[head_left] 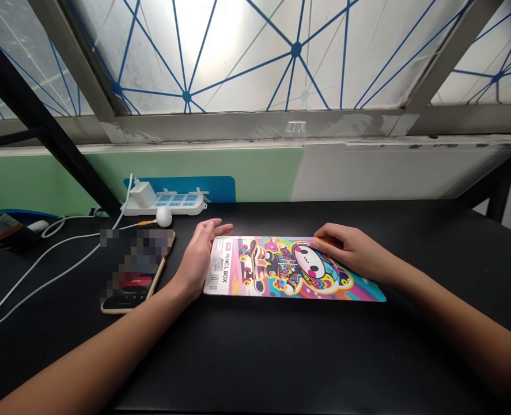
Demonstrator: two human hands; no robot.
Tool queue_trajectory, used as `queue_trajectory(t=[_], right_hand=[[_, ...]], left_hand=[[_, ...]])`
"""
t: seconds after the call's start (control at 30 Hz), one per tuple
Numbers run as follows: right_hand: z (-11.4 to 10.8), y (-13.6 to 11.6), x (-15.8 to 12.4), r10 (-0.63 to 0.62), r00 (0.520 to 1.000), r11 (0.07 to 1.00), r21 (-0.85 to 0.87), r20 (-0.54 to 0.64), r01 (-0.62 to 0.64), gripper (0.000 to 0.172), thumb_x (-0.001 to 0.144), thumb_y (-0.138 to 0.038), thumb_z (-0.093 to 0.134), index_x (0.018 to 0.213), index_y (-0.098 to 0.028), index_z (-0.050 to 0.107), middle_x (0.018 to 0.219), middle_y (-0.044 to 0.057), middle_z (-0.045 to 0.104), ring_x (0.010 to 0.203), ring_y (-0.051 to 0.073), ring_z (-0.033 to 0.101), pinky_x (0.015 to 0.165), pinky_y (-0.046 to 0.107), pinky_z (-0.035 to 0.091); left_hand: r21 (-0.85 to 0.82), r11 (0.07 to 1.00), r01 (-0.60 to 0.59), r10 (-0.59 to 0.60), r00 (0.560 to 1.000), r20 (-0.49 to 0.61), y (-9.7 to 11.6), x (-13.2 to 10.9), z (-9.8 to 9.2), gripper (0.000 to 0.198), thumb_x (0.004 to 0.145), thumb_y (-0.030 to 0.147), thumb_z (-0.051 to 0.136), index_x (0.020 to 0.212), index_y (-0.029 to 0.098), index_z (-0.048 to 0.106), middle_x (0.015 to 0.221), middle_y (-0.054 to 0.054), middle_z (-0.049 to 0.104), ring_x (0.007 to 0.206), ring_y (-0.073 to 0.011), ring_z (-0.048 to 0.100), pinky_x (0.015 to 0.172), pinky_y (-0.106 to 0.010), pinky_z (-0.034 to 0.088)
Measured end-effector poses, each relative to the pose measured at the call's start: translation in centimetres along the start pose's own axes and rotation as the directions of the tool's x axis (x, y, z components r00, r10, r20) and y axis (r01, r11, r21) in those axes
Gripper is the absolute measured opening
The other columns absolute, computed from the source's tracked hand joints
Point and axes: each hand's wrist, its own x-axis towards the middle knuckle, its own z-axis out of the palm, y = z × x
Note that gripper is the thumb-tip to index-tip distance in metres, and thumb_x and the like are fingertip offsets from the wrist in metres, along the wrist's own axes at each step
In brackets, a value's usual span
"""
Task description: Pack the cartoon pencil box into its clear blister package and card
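Observation:
A colourful flat pencil box (272, 268) lies lengthwise in front of me, its "PENCIL BOX" label and barcode at the left end. A cartoon character with a skateboard is printed across its top face. My left hand (199, 256) rests against that left end, with loosely stretched fingers reaching past the far corner. It touches the box without visibly gripping it; part of the palm side is hidden. Over the far edge, towards the right end, my right hand (341, 245) holds the box, thumb and fingers closed on it.
A phone (140, 276) in a light-edged case lies left of my left forearm, its screen partly pixelated. Behind it are a white power strip (177, 202) with a charger (143, 194) and a looping white cable (34, 262). Black frame bars (52, 124) flank the black desk (255, 357).

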Motion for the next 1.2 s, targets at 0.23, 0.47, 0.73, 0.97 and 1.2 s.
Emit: queue_trajectory(t=[0.23, 0.47, 0.73, 0.97, 1.2], right_hand=[[-0.3, -0.4, -0.2, -0.132, 0.974, 0.988, -0.100, -0.182, 0.116, 0.044, 0.086, -0.068, 0.062, 0.086, -0.024, 0.062, 0.079, 0.004, 0.066, 0.065, 0.020, 0.059, 0.056, 0.033, 0.045], [-0.4, -1.8, -1.8, -0.507, 0.693, 0.858, -0.380, -0.512, 0.347, 0.029, 0.084, -0.049, 0.077, 0.087, -0.026, 0.058, 0.087, 0.005, 0.060, 0.072, 0.022, 0.059, 0.064, 0.038, 0.051], [0.5, -4.0, -3.1, -0.550, 0.731, 0.804, -0.491, -0.404, 0.334, 0.027, 0.093, -0.033, 0.069, 0.083, -0.025, 0.045, 0.109, 0.005, 0.069, 0.072, 0.016, 0.066, 0.057, 0.027, 0.049], [0.2, -4.0, -3.4, -0.475, 0.835, 0.848, -0.397, -0.276, 0.352, 0.015, 0.093, -0.030, 0.062, 0.094, -0.026, 0.048, 0.110, 0.007, 0.066, 0.070, 0.016, 0.064, 0.058, 0.029, 0.048], [0.0, -3.8, -3.3, -0.445, 0.882, 0.855, -0.367, -0.156, 0.367, 0.038, 0.082, -0.030, 0.064, 0.119, -0.025, 0.054, 0.103, 0.010, 0.064, 0.086, 0.028, 0.063, 0.067, 0.038, 0.052]], left_hand=[[0.217, 0.941, -0.258, 0.240, 0.965, 0.103, -0.2, -0.5, -0.4, 0.041, 0.102, 0.056, 0.047, 0.126, 0.024, 0.051, 0.136, -0.012, 0.062, 0.127, -0.0303, 0.058, 0.098, -0.047, 0.051], [0.201, 0.829, -0.522, 0.502, 0.853, 0.143, 0.8, -1.1, -0.4, 0.046, 0.106, 0.057, 0.034, 0.129, 0.023, 0.053, 0.129, -0.011, 0.067, 0.122, -0.0264, 0.062, 0.104, -0.046, 0.046], [0.141, 0.813, -0.564, 0.534, 0.821, 0.205, 2.1, -1.8, -0.9, 0.046, 0.106, 0.048, 0.038, 0.087, 0.020, 0.070, 0.097, -0.007, 0.076, 0.094, -0.0236, 0.070, 0.085, -0.036, 0.053], [0.400, 0.689, -0.605, 0.559, 0.794, 0.238, 2.6, -2.3, -0.9, 0.028, 0.100, 0.032, 0.053, 0.084, 0.021, 0.072, 0.091, -0.003, 0.074, 0.091, -0.0222, 0.067, 0.083, -0.033, 0.051], [0.501, 0.659, -0.561, 0.472, 0.827, 0.305, 2.7, -1.7, -1.0, 0.026, 0.098, 0.039, 0.058, 0.087, 0.021, 0.074, 0.090, -0.005, 0.075, 0.090, -0.0243, 0.069, 0.084, -0.034, 0.053]])
